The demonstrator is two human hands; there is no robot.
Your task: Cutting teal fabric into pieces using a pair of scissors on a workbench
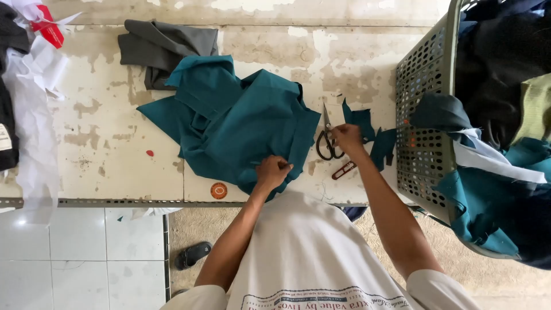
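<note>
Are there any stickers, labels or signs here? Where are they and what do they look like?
Round sticker: table's front edge, near the left hand; orange circle.
Tag: far left, on dark cloth; small white rectangle.
Shirt print: on the person's white shirt, bottom; dark curved lettering.

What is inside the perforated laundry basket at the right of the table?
The basket holds piled cloth: dark pieces, teal fabric, a white strip and a yellow-green piece. Anything underneath the pile is covered.

Single head view, straight down over worktable point(115, 149), close above the person's arms.
</note>
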